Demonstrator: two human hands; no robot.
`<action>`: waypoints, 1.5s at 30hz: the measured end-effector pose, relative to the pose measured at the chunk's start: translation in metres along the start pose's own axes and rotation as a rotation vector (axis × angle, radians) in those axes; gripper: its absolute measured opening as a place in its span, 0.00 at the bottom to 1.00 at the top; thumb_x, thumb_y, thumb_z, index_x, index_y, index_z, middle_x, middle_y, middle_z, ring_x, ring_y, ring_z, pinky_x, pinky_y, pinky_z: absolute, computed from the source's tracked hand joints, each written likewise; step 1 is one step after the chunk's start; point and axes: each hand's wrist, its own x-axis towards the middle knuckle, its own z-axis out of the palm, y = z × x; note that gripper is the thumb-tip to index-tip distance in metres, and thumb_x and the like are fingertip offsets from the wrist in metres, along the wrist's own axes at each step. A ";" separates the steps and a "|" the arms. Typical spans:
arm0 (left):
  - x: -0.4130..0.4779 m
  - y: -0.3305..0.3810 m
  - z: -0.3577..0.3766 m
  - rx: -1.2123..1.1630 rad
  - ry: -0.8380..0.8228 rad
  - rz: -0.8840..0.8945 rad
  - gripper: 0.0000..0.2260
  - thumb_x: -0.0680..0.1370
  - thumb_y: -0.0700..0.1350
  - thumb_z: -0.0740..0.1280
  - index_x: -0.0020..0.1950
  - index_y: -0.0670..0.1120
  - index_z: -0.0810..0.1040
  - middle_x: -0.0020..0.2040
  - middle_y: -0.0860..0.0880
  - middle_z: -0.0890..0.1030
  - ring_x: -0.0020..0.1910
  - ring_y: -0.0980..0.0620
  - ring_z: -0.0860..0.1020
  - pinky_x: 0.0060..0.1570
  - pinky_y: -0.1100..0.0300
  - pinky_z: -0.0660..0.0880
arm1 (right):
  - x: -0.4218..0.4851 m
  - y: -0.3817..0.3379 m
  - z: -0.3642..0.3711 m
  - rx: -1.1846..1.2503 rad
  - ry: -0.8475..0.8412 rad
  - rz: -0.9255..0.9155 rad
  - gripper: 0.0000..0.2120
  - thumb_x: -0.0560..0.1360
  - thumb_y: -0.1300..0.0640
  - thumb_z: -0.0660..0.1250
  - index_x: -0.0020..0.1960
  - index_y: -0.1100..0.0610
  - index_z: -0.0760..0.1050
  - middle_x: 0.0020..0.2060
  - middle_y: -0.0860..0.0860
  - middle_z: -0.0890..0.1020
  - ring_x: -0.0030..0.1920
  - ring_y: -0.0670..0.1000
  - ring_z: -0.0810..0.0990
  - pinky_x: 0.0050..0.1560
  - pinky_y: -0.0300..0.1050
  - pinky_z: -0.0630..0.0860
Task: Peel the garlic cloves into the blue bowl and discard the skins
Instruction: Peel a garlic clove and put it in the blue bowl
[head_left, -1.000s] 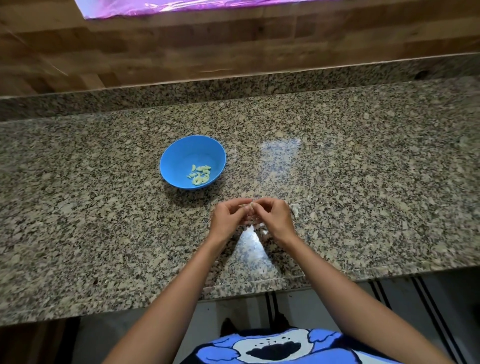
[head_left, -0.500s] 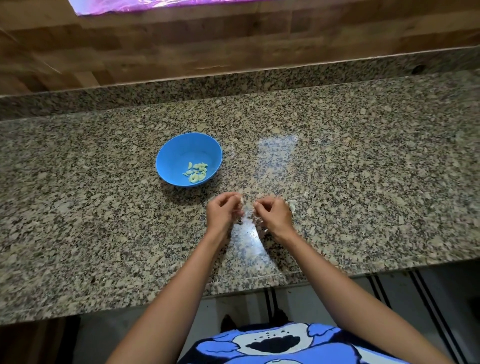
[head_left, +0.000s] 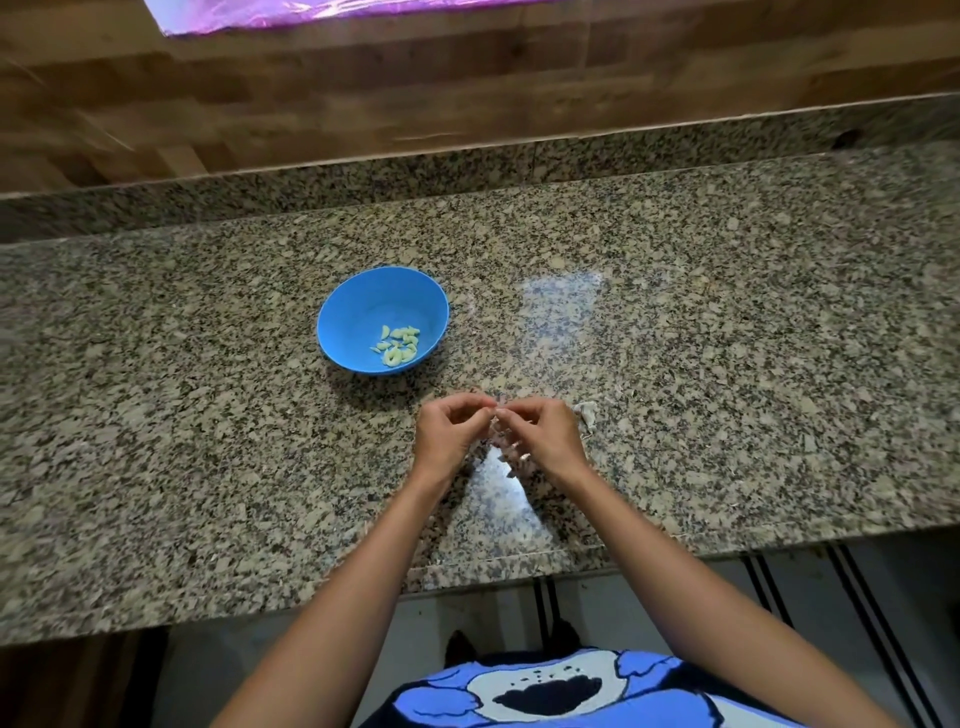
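Observation:
A blue bowl (head_left: 363, 301) stands on the granite counter (head_left: 727, 364) with several peeled pale-yellow garlic cloves (head_left: 397, 345) in its bottom. In front and right of it, my left hand (head_left: 449, 434) and my right hand (head_left: 543, 434) meet fingertip to fingertip and pinch a small garlic clove (head_left: 495, 414) between them; most of it is hidden by the fingers. Loose bits of garlic skin (head_left: 511, 457) lie on the counter under my hands. Another pale scrap of garlic skin (head_left: 587, 413) lies just right of my right hand.
A granite upstand and a wooden wall (head_left: 467, 104) close the counter at the back. The counter's front edge (head_left: 467, 577) runs just below my wrists. A pink sheet (head_left: 337, 8) shows at the top.
My hands were apart half a second ago and have come back together at the fingertips. The view has shifted slightly; the bowl has not moved.

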 end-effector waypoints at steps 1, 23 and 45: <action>0.000 0.000 -0.001 0.000 0.010 0.006 0.05 0.73 0.31 0.69 0.48 0.36 0.81 0.39 0.48 0.82 0.34 0.59 0.81 0.36 0.67 0.77 | 0.000 -0.002 0.000 -0.049 -0.007 -0.018 0.03 0.74 0.59 0.68 0.44 0.56 0.81 0.35 0.56 0.83 0.30 0.53 0.80 0.32 0.45 0.79; 0.000 0.005 -0.013 0.005 -0.142 0.017 0.08 0.72 0.37 0.72 0.50 0.39 0.83 0.46 0.44 0.85 0.46 0.47 0.83 0.46 0.56 0.81 | -0.002 -0.014 -0.010 0.382 -0.026 0.186 0.06 0.74 0.67 0.65 0.49 0.66 0.78 0.36 0.59 0.83 0.31 0.49 0.82 0.35 0.37 0.80; -0.004 0.006 -0.008 -0.145 -0.009 -0.228 0.05 0.76 0.38 0.68 0.47 0.38 0.82 0.36 0.44 0.81 0.32 0.54 0.78 0.32 0.66 0.76 | 0.001 0.000 -0.001 -0.169 0.046 -0.193 0.08 0.73 0.62 0.69 0.52 0.60 0.81 0.43 0.54 0.84 0.39 0.51 0.83 0.41 0.44 0.82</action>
